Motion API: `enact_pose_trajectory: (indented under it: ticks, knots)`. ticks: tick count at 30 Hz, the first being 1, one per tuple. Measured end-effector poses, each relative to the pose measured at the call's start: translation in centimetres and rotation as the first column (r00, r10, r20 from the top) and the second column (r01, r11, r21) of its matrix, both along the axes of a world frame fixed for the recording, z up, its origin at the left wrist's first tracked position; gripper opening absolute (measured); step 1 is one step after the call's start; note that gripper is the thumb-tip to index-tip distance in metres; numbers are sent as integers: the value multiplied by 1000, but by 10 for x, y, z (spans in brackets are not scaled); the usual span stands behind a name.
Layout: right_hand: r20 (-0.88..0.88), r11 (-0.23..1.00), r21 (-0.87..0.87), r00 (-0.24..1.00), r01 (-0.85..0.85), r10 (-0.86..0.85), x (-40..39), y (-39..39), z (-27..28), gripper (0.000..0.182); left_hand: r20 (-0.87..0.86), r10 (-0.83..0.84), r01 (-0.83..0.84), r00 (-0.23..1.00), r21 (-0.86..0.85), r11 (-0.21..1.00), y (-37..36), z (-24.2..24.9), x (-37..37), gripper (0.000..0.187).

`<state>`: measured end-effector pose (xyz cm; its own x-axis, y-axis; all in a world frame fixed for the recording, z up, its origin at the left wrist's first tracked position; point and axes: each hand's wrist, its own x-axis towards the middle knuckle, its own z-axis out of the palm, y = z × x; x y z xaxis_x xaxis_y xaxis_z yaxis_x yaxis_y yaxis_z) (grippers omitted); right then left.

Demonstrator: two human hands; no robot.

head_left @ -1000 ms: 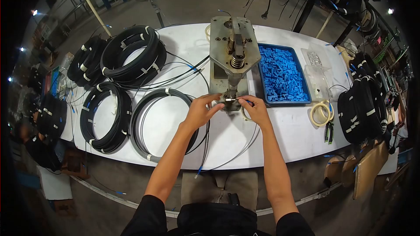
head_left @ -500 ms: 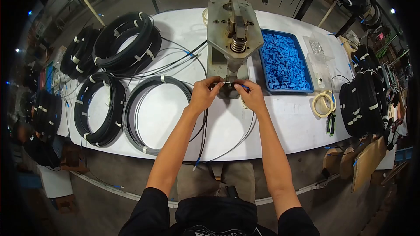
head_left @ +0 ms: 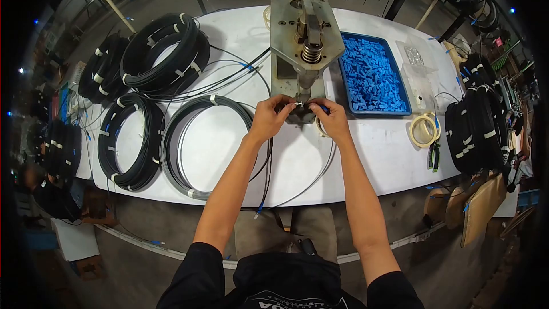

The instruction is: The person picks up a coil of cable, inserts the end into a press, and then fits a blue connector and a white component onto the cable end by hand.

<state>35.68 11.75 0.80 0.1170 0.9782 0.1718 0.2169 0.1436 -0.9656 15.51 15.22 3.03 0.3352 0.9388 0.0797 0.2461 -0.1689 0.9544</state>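
Observation:
At the foot of a metal bench press (head_left: 280,23), my two hands almost meet under its ram. The fingers of my left hand (head_left: 271,119) are pinched on a small shiny metal piece (head_left: 299,103), too small to name exactly. My right hand (head_left: 332,121) is closed on a thin cable end, with a bit of blue showing at the fingers. A thin dark cable (head_left: 323,167) curves below that hand towards the table's front edge. The fingertips hide how the metal piece and cable end meet.
A grey cable coil (head_left: 171,154) and black cable coils (head_left: 106,163) lie left. Right of the press is a blue tray (head_left: 377,114) of small blue parts. Tape rolls (head_left: 416,138), pliers (head_left: 434,157) and more coils (head_left: 466,131) are farther right.
The view has shifted slightly. Both hands stay beneath the press ram, still pinched, with only slight finger movement around the small metal piece.

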Motion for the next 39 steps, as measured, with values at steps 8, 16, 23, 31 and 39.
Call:
enact_pose_trajectory:
  ticks: [8, 16, 23, 31, 39]
  knots:
    - [-30, 999, -40, 999, 16, -17, 1, -1, 1, 20, 21, 2, -4, 1000, 65, 998, 2, -5, 0, 18]
    - [-3, 1000, -13, 1000, 11, -11, 1, -2, -2, 21, 88, 15, -21, 996, 70, 997, -1, -4, 3, 18]
    - [2, 1000, -20, 1000, 13, -13, 1, -2, -1, 21, 26, -10, 10, 1000, -1, 1000, 0, -1, 0, 15]
    - [-17, 999, -50, 1000, 15, -16, 3, -3, -1, 20, 69, -17, 17, 997, -3, 1000, -1, -2, 1, 16]
    - [-40, 999, -46, 999, 8, -10, 4, -1, -6, 21, 53, -3, 3, 999, -8, 1000, -2, 1, 2, 17]
